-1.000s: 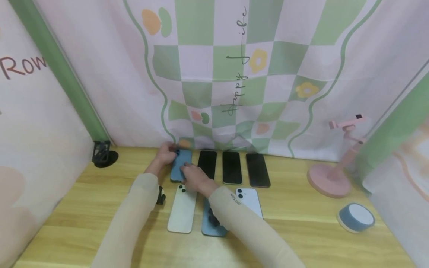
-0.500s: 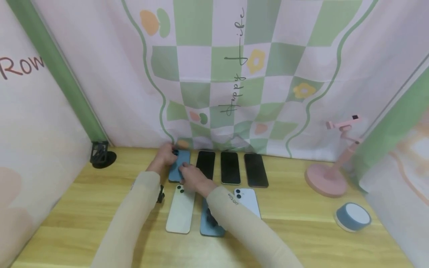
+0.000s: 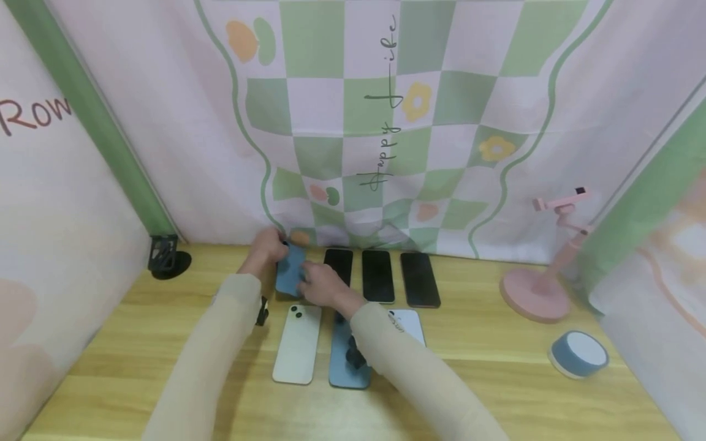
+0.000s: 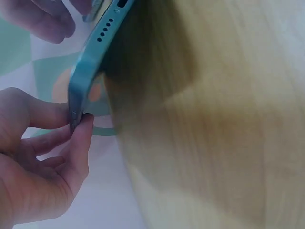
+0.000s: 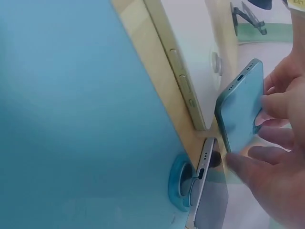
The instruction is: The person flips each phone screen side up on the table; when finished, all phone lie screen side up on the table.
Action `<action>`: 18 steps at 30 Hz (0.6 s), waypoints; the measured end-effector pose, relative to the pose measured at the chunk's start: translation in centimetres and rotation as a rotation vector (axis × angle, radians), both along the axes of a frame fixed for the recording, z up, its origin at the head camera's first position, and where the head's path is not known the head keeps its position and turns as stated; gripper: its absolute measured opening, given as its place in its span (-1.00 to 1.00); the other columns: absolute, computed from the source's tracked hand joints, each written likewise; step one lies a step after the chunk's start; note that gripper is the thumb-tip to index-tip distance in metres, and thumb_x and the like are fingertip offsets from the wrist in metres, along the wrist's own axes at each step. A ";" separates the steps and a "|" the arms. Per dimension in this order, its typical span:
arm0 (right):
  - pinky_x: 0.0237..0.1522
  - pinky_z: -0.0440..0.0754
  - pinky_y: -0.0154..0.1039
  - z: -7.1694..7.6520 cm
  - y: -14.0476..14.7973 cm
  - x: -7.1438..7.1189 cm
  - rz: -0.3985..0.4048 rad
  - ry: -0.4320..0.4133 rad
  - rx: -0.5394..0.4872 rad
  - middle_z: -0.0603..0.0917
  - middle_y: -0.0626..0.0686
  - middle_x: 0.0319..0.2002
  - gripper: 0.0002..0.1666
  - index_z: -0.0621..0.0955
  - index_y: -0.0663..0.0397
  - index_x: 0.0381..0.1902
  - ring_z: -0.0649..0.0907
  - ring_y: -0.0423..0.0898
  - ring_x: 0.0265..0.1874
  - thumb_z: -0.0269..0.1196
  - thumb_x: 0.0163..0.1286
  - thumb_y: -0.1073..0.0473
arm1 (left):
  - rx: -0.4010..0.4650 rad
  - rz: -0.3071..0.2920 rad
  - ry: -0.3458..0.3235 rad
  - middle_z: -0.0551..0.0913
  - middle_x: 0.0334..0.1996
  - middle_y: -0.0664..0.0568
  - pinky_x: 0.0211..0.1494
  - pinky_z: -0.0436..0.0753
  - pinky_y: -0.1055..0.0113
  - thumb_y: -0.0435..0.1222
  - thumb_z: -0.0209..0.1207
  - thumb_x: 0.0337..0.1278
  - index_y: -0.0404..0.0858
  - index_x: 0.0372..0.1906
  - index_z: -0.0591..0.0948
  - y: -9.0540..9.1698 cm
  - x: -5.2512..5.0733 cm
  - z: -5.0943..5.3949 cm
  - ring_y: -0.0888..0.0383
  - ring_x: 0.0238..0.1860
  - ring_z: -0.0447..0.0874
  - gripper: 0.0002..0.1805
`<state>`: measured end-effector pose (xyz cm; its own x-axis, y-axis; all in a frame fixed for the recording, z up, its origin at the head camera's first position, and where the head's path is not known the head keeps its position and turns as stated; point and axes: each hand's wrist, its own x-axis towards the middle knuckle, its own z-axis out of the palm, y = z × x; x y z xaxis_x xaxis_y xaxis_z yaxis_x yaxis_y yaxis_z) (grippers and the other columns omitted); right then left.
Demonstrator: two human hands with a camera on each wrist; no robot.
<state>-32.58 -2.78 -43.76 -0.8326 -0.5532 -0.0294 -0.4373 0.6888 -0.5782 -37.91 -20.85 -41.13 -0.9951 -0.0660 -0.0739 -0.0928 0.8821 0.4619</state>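
A blue phone (image 3: pixel 289 271), back toward me, stands tilted with its lower edge raised off the table. My left hand (image 3: pixel 266 247) pinches it by the left side; in the left wrist view, thumb and finger meet at its corner (image 4: pixel 75 114). My right hand (image 3: pixel 325 285) is at the phone's right edge, fingers loosely bent. In the right wrist view one fingertip (image 5: pixel 232 160) appears to reach that edge, and the left wrist view shows other fingers (image 4: pixel 50 21) apart from the phone. Whether it presses is hard to tell.
Three dark phones (image 3: pixel 377 275) lie in the back row, one partly behind my right hand. In front lie a cream phone (image 3: pixel 298 346), another blue phone (image 3: pixel 344 361) and a white phone (image 3: pixel 410 324). A pink stand (image 3: pixel 535 294), a tape roll (image 3: pixel 579 354) and a black stand (image 3: pixel 168 257) stand around.
The blue phone has been raised and tilted from lying flat, with my left hand moving slightly up. My right hand has shifted a little right, away from the middle of its back.
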 end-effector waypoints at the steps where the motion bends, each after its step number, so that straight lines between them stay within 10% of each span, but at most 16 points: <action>1: 0.05 0.74 -0.06 0.1 0.1 0.1 -0.018 -0.017 -0.032 0.77 0.23 -0.16 -0.42 0.42 0.19 0.48 0.72 0.06 -0.24 0.11 0.60 0.10 | -0.013 0.001 0.006 0.70 -0.04 -0.28 0.11 0.68 0.02 -0.31 0.13 0.08 -0.41 -0.09 0.65 0.1 0.1 0.2 -0.15 -0.06 0.63 -0.67; 7: 0.33 0.67 0.05 0.8 0.6 0.3 -0.111 -0.169 -0.302 0.55 0.20 0.45 -0.44 0.46 0.14 0.48 0.67 0.16 0.30 0.10 0.59 0.12 | -0.069 0.016 0.017 0.68 -0.15 -0.21 -0.02 0.67 0.03 -0.23 0.14 0.12 -0.30 -0.31 0.57 1.0 0.1 1.1 -0.10 -0.16 0.61 -0.81; 14: 0.08 0.81 -0.03 0.7 0.9 0.2 -0.218 -0.435 -0.551 0.62 0.34 0.30 -0.43 0.45 0.24 0.45 0.79 0.23 0.03 0.14 0.55 0.20 | -0.068 0.038 -0.034 0.65 0.26 -0.18 0.24 0.68 -0.06 0.05 0.19 0.38 -0.17 0.37 0.52 3.0 -0.5 1.5 -0.16 0.19 0.66 -0.41; 18: 0.08 0.81 -0.06 0.6 1.0 0.3 -0.247 -0.555 -0.669 0.63 0.42 0.23 -0.42 0.43 0.36 0.43 0.74 0.29 0.13 0.15 0.49 0.30 | -0.116 0.056 -0.016 0.69 0.14 -0.19 0.12 0.73 -0.03 -0.06 0.13 0.42 -0.23 0.19 0.60 4.1 -0.5 1.7 -0.14 0.07 0.70 -0.57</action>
<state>-32.25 -1.76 -43.14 -0.8918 -0.4067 -0.1982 0.1395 0.1697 -0.9756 -38.45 -16.71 -39.44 -0.9883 -0.1310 -0.0787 -0.1505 0.9227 0.3549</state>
